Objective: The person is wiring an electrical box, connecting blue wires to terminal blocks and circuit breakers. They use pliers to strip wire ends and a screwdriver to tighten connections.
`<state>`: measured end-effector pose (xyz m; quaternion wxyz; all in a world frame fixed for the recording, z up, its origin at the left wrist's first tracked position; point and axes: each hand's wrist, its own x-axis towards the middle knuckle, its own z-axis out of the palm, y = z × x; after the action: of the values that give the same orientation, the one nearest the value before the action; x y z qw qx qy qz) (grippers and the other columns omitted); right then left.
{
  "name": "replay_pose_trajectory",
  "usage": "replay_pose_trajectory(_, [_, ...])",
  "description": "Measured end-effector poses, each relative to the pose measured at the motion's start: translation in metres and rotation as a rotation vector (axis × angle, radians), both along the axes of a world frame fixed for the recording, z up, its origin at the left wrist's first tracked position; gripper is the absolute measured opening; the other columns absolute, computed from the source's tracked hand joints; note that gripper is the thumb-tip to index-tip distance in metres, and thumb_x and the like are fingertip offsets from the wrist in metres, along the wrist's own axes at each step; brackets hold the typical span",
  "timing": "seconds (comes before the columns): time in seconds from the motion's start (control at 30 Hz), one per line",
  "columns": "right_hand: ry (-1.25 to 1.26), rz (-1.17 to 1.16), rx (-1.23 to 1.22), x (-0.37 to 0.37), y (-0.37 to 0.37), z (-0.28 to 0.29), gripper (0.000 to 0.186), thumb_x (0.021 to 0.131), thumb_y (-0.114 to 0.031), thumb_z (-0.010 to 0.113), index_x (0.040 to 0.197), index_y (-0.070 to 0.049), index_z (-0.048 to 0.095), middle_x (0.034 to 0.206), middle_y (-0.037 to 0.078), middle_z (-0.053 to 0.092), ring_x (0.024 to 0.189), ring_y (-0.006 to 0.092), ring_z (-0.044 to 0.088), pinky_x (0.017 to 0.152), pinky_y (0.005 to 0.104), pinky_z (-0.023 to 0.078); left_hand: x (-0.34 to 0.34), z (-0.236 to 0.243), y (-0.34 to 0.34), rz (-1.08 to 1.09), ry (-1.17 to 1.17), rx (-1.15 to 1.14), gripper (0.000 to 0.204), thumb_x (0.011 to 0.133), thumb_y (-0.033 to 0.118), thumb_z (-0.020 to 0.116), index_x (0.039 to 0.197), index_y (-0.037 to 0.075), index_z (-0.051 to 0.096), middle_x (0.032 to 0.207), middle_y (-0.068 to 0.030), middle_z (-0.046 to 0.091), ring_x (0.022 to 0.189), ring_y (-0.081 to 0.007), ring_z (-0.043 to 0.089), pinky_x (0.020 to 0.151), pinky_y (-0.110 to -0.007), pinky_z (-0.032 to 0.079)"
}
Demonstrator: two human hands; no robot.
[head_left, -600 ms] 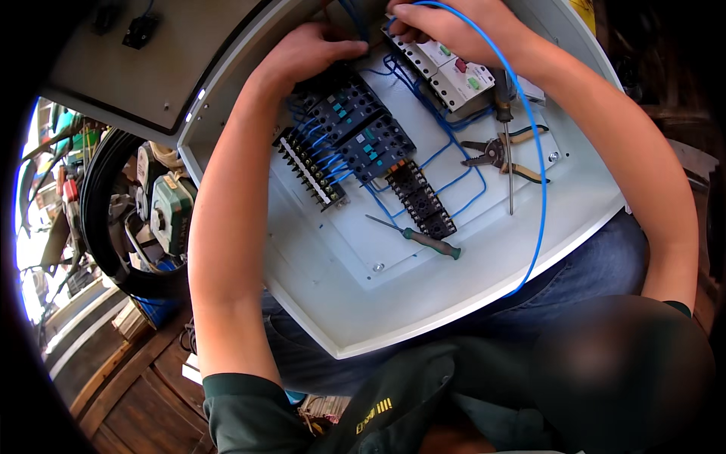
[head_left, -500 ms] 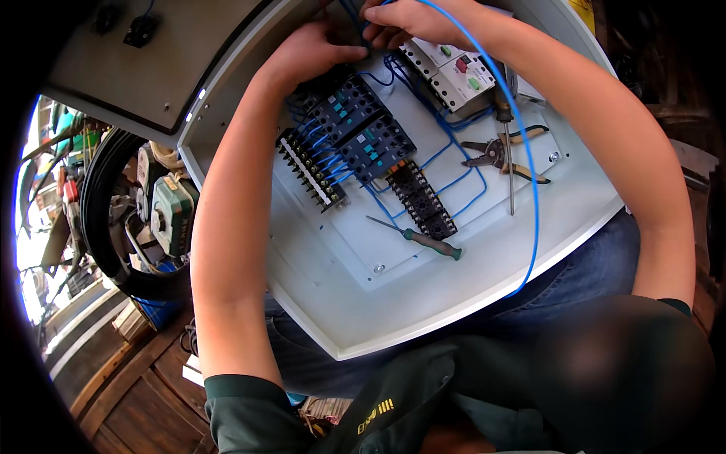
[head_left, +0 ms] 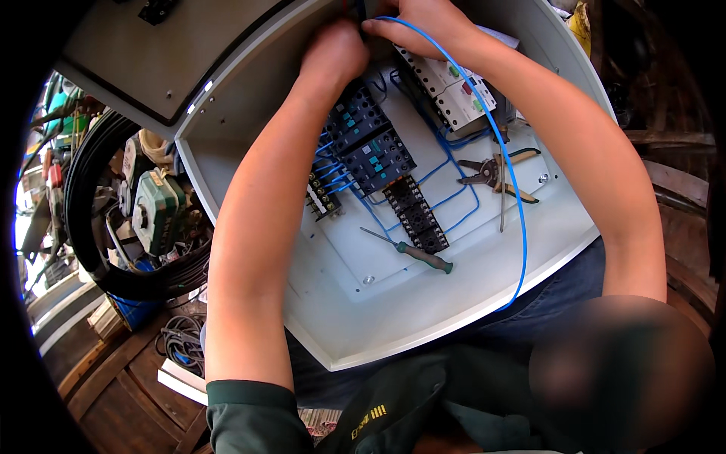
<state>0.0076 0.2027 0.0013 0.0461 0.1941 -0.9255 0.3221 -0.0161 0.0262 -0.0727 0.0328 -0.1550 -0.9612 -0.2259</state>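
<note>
Both hands have moved up to 12 o'clock and now meet there. The left hand (head_left: 336,53) is closed in a fist; the right hand (head_left: 423,23) pinches the blue wire (head_left: 520,227), which curves down to 4 o'clock. Below lie the black switches (head_left: 370,144), pliers (head_left: 495,172) and a screwdriver (head_left: 412,251) in the white box (head_left: 423,318).

Fingers (head_left: 355,30) cut off at top edge

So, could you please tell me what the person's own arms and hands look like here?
Both forearms are bare from the hands down to short sleeves. The left hand and right hand wear no gloves, and no watch or ring is visible. The left sleeve is dark green, with a plain hem above the elbow.
</note>
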Motion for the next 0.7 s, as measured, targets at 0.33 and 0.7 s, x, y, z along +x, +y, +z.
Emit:
replay_pose_trajectory(0.33, [0.372,0.49,0.614,0.025,0.011,-0.041,0.01,0.075,-0.015,0.066,0.077,-0.013,0.076,0.084,0.005,0.073,0.103,0.0235,0.062,0.099,0.0408,0.041,0.001,0.008,-0.001,0.001,-0.057,-0.002,0.031,0.088,0.026,0.07,0.108,0.001,0.072,0.106,-0.0261,0.07,0.102,-0.0437,0.067,0.088,-0.048,0.054])
replay_pose_trajectory(0.7, [0.121,0.47,0.655,0.023,-0.022,-0.051,0.015,0.082,-0.014,0.058,0.08,-0.013,0.073,0.081,0.01,0.074,0.084,0.0285,0.07,0.095,0.0406,0.044,-0.006,0.004,-0.003,-0.03,-0.09,-0.047,0.033,0.087,0.028,0.071,0.106,0.001,0.072,0.105,-0.0253,0.071,0.1,-0.0424,0.068,0.086,-0.047,0.054])
